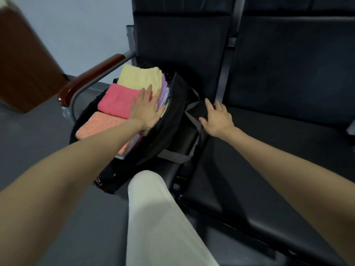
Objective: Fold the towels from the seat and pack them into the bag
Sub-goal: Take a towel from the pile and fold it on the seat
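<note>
Hands apart: left (148,110) flat on pink towel (117,102), right (217,118) spread on bag (171,131).

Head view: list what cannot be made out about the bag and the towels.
- Lower towels in the black bag: hidden under the yellow towel, pink towel and orange towel; only edges show.
- Pink towel's right end: covered by the left hand.
- Right hand on the grey strap: grip unclear from above.
- Bag's near end: hidden by the left forearm and white trouser leg.

Bag (169,120) mouth packed w/ towels (119,101); armrest (90,77) blocks left side; right seat (278,150) open.
</note>
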`<state>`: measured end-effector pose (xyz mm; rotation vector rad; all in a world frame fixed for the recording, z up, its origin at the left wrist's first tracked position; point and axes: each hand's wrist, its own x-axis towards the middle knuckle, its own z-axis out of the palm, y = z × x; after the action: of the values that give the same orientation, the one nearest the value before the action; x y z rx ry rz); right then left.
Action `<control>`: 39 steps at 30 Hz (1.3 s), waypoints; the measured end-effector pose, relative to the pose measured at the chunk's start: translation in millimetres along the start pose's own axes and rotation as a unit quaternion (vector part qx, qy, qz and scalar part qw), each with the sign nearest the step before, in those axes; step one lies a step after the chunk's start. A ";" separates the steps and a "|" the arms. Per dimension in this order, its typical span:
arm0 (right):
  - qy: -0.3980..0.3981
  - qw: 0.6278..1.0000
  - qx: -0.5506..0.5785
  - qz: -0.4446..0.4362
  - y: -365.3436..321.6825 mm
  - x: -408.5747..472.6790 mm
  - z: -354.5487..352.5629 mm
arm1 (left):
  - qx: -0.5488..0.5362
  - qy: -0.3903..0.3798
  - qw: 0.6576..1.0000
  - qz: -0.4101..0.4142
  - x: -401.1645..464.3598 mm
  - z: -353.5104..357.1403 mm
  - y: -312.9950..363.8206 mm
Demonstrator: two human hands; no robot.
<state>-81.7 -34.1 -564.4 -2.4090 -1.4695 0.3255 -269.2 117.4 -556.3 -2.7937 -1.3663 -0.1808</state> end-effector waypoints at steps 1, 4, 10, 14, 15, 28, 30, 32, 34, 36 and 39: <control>-0.002 1.000 -0.005 0.016 19.4 -12.7 -5.8 | -0.003 -0.004 1.000 0.009 -4.4 1.5 20.9; -0.007 0.997 -0.014 0.069 77.8 -56.1 -21.1 | 0.004 -0.016 0.999 0.045 -14.6 6.9 87.5; 0.002 0.982 -0.035 0.186 200.2 -153.1 -45.9 | -0.027 -0.063 0.987 0.149 -40.2 27.8 229.2; 0.023 0.963 -0.042 0.264 281.0 -218.3 -58.6 | -0.023 -0.106 0.970 0.216 -62.5 47.9 313.5; 0.029 0.958 -0.041 0.282 300.2 -234.1 -60.1 | -0.021 -0.114 0.966 0.233 -68.2 52.7 331.5; 0.080 0.931 -0.005 0.357 452.4 -299.2 -74.5 | -0.060 -0.171 0.891 0.415 -86.8 78.6 539.1; 0.083 0.941 -0.016 0.328 464.2 -284.0 -76.7 | -0.086 -0.178 0.886 0.420 -73.5 79.2 565.9; 0.085 0.947 -0.026 0.309 477.7 -267.6 -77.7 | -0.084 -0.185 0.884 0.422 -57.1 85.0 590.0; 0.078 0.951 -0.047 0.295 491.3 -252.9 -81.5 | -0.092 -0.191 0.878 0.428 -41.4 92.8 612.6; 0.073 0.948 -0.053 0.304 502.4 -240.1 -90.3 | -0.112 -0.191 0.876 0.429 -28.2 101.2 632.3; 0.085 0.945 -0.045 0.312 526.1 -221.8 -95.2 | -0.126 -0.185 0.884 0.410 -12.3 111.0 657.0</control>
<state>284.4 -472.0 -661.1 -2.8426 -0.6293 0.1746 251.4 -288.0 -650.1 -3.4524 -0.0538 0.2254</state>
